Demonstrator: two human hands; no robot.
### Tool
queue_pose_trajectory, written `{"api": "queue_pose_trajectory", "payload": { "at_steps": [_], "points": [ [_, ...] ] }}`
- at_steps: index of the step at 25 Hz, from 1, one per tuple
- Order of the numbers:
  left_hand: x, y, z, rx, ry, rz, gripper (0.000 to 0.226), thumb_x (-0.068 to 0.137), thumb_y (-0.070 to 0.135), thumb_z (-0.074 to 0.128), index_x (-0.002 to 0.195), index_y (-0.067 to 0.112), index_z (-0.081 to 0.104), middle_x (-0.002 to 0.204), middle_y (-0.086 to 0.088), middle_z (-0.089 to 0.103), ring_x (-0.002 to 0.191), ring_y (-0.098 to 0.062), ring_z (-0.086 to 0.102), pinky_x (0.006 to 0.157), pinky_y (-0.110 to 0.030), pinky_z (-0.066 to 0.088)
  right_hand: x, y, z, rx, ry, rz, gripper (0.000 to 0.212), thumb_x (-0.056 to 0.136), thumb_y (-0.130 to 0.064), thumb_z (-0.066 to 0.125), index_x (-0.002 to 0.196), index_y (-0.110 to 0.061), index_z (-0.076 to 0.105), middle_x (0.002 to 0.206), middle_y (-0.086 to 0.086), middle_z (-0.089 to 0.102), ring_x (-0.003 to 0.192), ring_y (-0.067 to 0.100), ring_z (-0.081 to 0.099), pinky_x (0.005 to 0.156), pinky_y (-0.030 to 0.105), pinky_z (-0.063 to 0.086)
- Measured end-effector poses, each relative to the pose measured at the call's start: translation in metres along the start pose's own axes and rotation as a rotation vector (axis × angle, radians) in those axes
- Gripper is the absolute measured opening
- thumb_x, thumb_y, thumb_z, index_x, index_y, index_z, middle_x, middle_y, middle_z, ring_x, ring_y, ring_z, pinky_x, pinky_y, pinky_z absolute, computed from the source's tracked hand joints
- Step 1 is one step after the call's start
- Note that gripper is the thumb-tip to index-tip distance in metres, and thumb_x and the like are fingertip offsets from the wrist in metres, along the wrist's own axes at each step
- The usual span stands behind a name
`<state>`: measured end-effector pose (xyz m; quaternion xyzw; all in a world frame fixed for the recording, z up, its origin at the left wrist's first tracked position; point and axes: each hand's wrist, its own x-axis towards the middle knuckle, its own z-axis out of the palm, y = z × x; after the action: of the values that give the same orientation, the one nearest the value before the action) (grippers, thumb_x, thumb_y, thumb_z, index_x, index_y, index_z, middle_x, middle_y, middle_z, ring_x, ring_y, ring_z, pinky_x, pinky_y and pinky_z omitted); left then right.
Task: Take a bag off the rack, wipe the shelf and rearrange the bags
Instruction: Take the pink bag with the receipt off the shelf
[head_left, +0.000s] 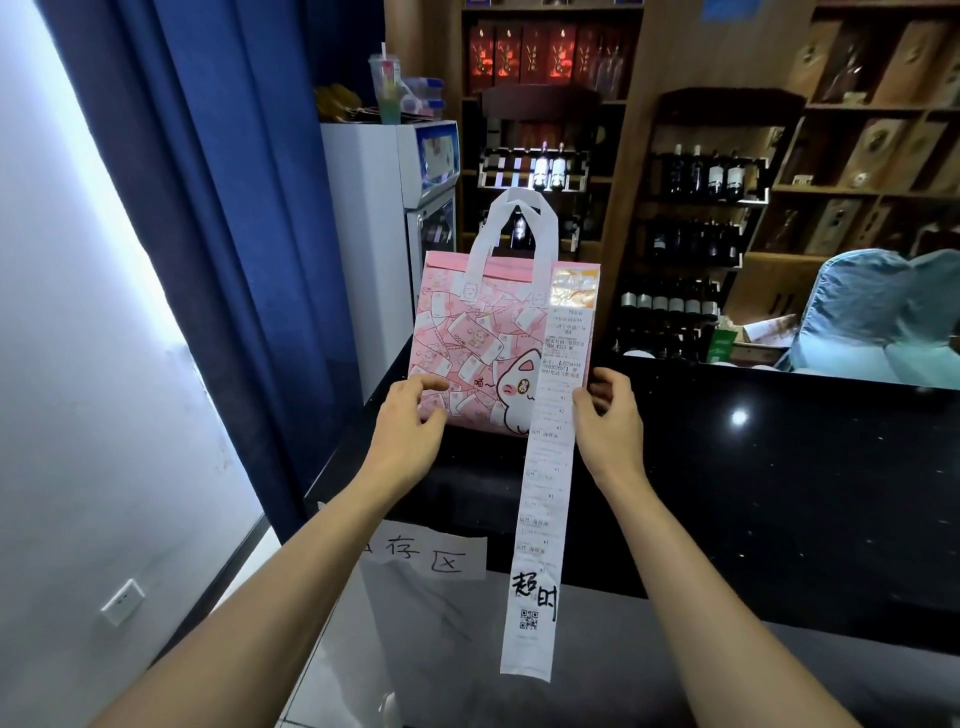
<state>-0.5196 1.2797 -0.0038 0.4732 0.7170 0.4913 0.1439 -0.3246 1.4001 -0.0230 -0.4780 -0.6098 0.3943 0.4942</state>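
Note:
A pink bag with a cartoon cat print and white handles stands upright on the black glossy counter. A long white receipt is fixed to its right front and hangs down past the counter's edge. My left hand holds the bag's lower left corner, thumb on the front. My right hand grips the lower right corner beside the receipt.
A white paper sign with handwriting hangs on the counter front. Behind the counter stand wine racks, wooden shelves with boxes and a white fridge. A blue curtain hangs at the left, and a light blue chair cover sits at the right.

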Motion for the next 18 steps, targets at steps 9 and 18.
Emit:
{"api": "queue_pose_trajectory", "payload": {
  "at_steps": [9, 18],
  "points": [
    [-0.052, 0.017, 0.004, 0.304, -0.015, 0.081, 0.025, 0.088, 0.025, 0.052, 0.109, 0.027, 0.066, 0.119, 0.005, 0.060, 0.109, -0.024, 0.053, 0.098, -0.044, 0.044, -0.049, -0.012, -0.022, -0.431, -0.022, -0.314, 0.031, 0.096, -0.028, 0.056, 0.126, -0.022, 0.061, 0.130, -0.004, 0.057, 0.118, 0.017, 0.048, 0.103, 0.039, 0.042],
    [-0.155, 0.026, -0.013, 0.371, 0.119, -0.033, 0.019, 0.090, 0.028, 0.054, 0.107, 0.031, 0.062, 0.111, 0.010, 0.059, 0.104, -0.014, 0.056, 0.092, -0.040, 0.054, -0.128, -0.019, -0.013, -0.348, -0.388, -0.432, 0.032, 0.094, -0.027, 0.058, 0.125, -0.024, 0.062, 0.127, -0.006, 0.058, 0.120, 0.015, 0.051, 0.106, 0.038, 0.041]
  ]
}}
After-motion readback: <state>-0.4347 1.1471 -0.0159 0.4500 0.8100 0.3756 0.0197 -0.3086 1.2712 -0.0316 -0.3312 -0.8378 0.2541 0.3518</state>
